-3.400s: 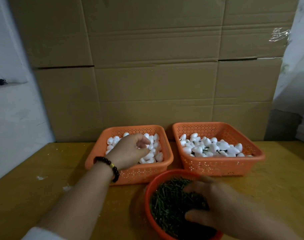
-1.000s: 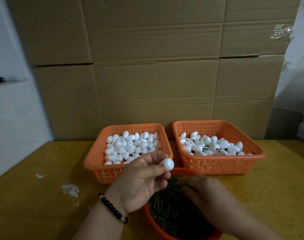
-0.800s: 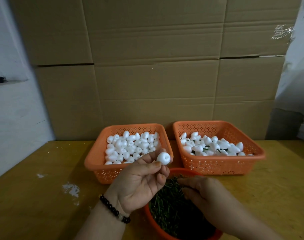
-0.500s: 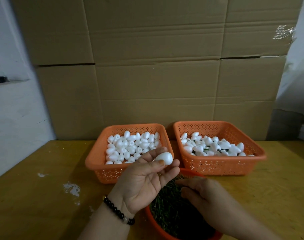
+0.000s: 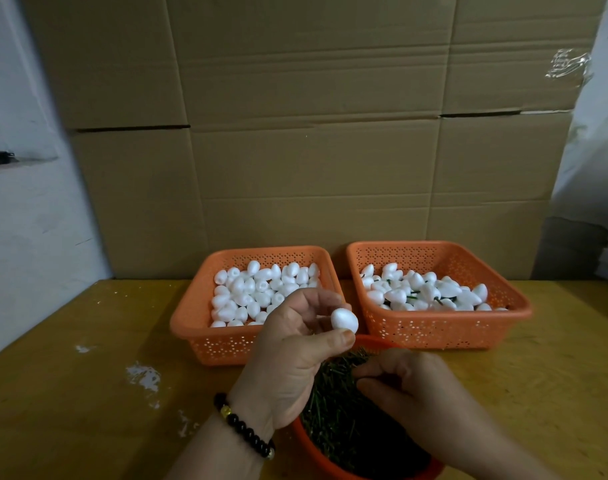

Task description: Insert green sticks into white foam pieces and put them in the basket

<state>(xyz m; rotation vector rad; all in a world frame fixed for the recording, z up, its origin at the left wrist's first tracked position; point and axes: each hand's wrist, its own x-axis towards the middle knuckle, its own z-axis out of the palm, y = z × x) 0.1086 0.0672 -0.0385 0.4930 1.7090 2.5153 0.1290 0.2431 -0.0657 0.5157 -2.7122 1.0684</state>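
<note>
Two orange baskets sit side by side at the back of the table (image 5: 70,393): the left basket (image 5: 205,334) holds plain white foam pieces, the right basket (image 5: 503,327) holds pieces that already carry green stems. In the head view, the left hand (image 5: 292,355) is raised over the near bowl, its thumb and fingers pinching one egg-shaped foam piece (image 5: 345,319) by its sides, one end free toward the right. That foam looks very light and easily dented, so a gentle hold around the middle seems wise, leaving an end open for the stick. The right hand (image 5: 410,386) dips into the round orange bowl (image 5: 430,467) of green sticks (image 5: 330,420), its fingers curled and drawn together as if picking one out; whether a stick is actually caught between them cannot be told. The sticks look thin and stiff, best taken near one end. The bowl's near rim is cut off by the frame's lower edge, and the hands cover much of it.
</note>
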